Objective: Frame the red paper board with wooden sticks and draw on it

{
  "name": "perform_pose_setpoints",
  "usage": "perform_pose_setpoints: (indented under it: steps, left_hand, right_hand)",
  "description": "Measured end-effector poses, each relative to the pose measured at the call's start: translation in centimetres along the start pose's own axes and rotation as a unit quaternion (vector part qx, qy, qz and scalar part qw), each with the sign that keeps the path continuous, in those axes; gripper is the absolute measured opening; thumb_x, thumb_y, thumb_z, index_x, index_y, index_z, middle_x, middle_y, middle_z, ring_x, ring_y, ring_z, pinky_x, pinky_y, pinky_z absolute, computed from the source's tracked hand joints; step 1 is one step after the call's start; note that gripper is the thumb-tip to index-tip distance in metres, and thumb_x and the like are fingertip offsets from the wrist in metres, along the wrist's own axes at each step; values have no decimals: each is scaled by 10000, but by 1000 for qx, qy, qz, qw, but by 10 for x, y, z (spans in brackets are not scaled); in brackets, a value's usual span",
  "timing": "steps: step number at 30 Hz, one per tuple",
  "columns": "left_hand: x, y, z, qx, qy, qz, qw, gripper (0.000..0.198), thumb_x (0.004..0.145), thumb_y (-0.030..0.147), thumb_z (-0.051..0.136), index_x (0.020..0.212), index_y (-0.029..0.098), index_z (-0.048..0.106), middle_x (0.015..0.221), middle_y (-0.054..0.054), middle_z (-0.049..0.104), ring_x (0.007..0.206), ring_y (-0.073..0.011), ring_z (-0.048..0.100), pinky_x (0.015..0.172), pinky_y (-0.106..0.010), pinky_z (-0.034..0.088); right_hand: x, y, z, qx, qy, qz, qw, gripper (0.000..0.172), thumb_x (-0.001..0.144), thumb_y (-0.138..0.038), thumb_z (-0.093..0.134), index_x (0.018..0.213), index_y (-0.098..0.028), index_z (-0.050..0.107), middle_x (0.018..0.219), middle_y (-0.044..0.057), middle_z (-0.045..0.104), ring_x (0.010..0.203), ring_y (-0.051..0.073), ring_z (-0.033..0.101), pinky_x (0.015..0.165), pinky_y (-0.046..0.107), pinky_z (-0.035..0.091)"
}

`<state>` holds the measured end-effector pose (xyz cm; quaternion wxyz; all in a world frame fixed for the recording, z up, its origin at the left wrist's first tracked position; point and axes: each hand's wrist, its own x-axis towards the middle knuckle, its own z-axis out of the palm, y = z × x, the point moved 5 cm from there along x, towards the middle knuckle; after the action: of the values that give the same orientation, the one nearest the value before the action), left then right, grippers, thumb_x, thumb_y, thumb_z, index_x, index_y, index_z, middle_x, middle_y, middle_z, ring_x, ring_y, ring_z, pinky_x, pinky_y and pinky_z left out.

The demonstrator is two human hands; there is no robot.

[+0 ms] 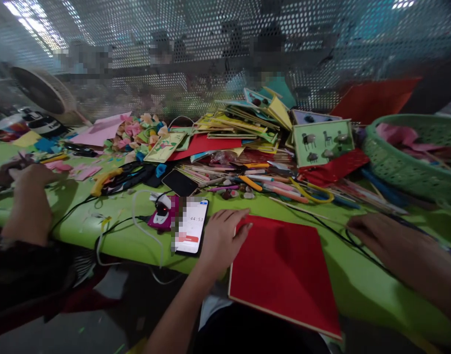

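Observation:
A square board covered in red, with a pale edge, lies tilted over the front of the green table. My left hand is closed at its upper left corner, thumb on the red face and fingers along the top edge. To the right of the board, my right hand rests low over the table beside a black cable. Its fingers are loosely bent and dim, and nothing shows in them. A lit phone with a timer on its screen lies just left of my left hand.
A purple power adapter with cables sits by the phone. Behind lie pens, sticks and scissors, stacked yellow cards, a framed pebble picture and a green basket. A co-worker's arm works at left.

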<state>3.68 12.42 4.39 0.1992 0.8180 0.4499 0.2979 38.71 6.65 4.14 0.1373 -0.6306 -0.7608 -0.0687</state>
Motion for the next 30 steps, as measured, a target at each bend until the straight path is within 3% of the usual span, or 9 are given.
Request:
perform_pose_setpoints:
  steps: [4,9,16,23,25,27,30]
  left_hand:
    - [19,5,3,-46,-5,0,999,340,1010,228,645,1349,228,667,1238,-67,769,1135,-276,695,1002,-450,519]
    - [32,-5,-6,-168,32,-35,985,105,987,243,667,993,211,767,974,-38,789,931,-205,721,862,-313,543]
    - [37,-10,-19,-310,47,-68,947,232,1028,355,601,903,188,701,861,-19,742,848,-164,706,822,-276,531]
    - [45,22,-10,-337,48,-35,939,339,1011,470,642,851,175,694,801,-16,714,785,-142,668,775,-257,519]
    - [46,31,-10,-373,36,-18,927,341,1030,485,610,924,177,711,871,-37,744,848,-159,696,813,-270,533]
    - [45,37,-6,-411,3,-5,912,326,1062,460,553,1046,179,717,995,-68,776,950,-183,724,872,-292,545]
    - [39,41,9,-377,-95,13,921,285,1068,393,541,1104,182,729,1119,-86,788,1055,-210,727,948,-325,541]
  right_hand:
    - [8,-27,-6,58,12,-63,996,394,1046,-534,381,952,-267,655,884,37,770,771,223,778,667,351,586]
    - [23,-52,-15,77,33,-84,993,394,1051,-536,389,992,-258,662,931,48,784,769,228,775,666,353,577]
    - [40,-71,-18,105,38,-106,988,312,1040,-454,454,1078,-265,700,1052,63,818,872,236,793,718,342,593]
    - [57,-113,-18,215,9,-105,971,261,998,-421,545,958,-242,730,910,74,811,723,215,757,627,307,550]
    - [59,-115,-20,256,2,-63,965,198,958,-386,603,902,-241,727,856,53,801,694,203,744,615,296,545]
    - [60,-108,-22,334,14,18,942,160,918,-398,674,896,-249,726,808,26,791,681,194,744,624,291,564]
    - [56,-97,-22,509,65,137,847,204,835,-414,806,915,-245,723,778,0,776,689,176,754,660,282,609]
